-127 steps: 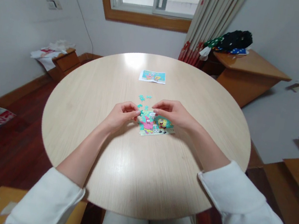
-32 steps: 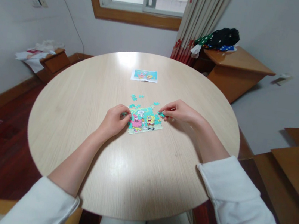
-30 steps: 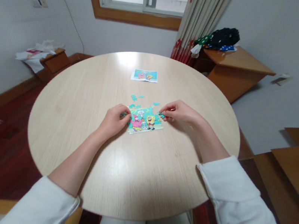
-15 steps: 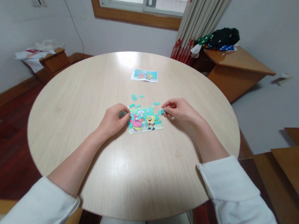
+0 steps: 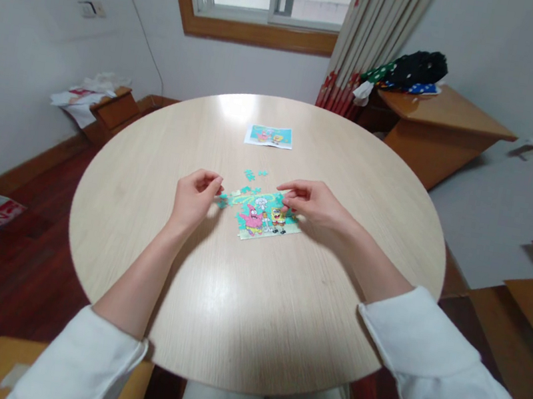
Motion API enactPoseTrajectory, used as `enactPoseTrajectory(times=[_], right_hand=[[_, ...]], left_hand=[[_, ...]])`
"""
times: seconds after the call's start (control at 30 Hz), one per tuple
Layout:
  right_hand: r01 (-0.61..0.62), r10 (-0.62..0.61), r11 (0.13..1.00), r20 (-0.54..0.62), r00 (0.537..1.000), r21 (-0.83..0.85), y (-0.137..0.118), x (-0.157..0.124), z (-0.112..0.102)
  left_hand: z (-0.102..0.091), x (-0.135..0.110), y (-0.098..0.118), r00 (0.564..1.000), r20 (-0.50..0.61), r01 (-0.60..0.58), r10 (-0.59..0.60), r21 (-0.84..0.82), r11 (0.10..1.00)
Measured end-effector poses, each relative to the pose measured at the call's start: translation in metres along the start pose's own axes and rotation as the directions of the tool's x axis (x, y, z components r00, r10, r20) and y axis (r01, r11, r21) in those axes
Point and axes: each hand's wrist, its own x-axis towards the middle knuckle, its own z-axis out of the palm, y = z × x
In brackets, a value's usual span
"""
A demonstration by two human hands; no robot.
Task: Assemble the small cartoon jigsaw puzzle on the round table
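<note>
A partly assembled jigsaw puzzle (image 5: pixel 263 220) with pink and yellow cartoon figures on teal lies on the table. My right hand (image 5: pixel 319 202) is over its upper right corner, thumb and fingers closed round a small teal puzzle piece that they mostly hide. Left of the puzzle, my left hand (image 5: pixel 193 198) hovers with thumb and forefinger pinched together; whether anything is between them is too small to make out. Teal loose pieces (image 5: pixel 222 201) lie just under those fingertips. More loose puzzle pieces (image 5: pixel 249 174) are scattered beyond the puzzle's far edge.
A printed picture sheet (image 5: pixel 269 136) with the same cartoon figures lies farther back on the round wooden table (image 5: pixel 250 305). Behind it are a window and a curtain (image 5: pixel 373 34). A wooden cabinet (image 5: pixel 452 114) with cloths on top stands at the back right.
My right hand has moved from beside the puzzle's right edge to over its upper right corner. My left hand has drawn back from the puzzle's left edge, uncovering pieces there. The view has shifted slightly.
</note>
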Motion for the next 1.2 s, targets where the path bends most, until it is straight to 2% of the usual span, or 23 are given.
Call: enactPoseTrajectory(times=[0.13,0.23,0.37,0.5,0.73,0.93,1.07,1.2], right_hand=[[0.005,-0.004,1.000,0.107,0.994,-0.010,0.009,0.002,0.021],[0.119,-0.101,0.986,0.155,0.983,-0.113,0.009,0.002,0.034],[0.265,-0.231,0.946,0.183,0.955,-0.188,0.008,0.000,0.048],[0.252,-0.226,0.960,0.190,0.955,-0.122,0.009,-0.001,0.057],[0.237,-0.226,0.971,0.186,0.956,-0.040,0.010,0.000,0.060],[0.236,-0.228,0.971,0.143,0.963,-0.038,0.012,0.000,0.064],[0.256,-0.242,0.959,0.119,0.963,-0.119,0.011,0.001,0.061],[0.291,-0.278,0.904,0.086,0.957,-0.314,0.008,0.001,0.054]], left_hand=[[-0.003,-0.003,0.006,0.996,0.062,0.075,-0.067,-0.134,0.988],[-0.003,-0.006,0.009,0.977,0.186,0.133,-0.104,-0.153,0.979],[-0.001,-0.008,0.012,0.912,0.388,0.195,-0.130,-0.132,0.972],[-0.001,-0.010,0.013,0.860,0.488,0.228,-0.147,-0.110,0.967],[-0.001,-0.010,0.011,0.818,0.554,0.255,-0.152,-0.113,0.960],[-0.004,-0.010,0.010,0.804,0.580,0.241,-0.130,-0.117,0.964],[-0.007,-0.009,0.011,0.828,0.539,0.224,-0.156,-0.064,0.972],[-0.009,-0.008,0.011,0.838,0.514,0.208,-0.186,0.014,0.978]])
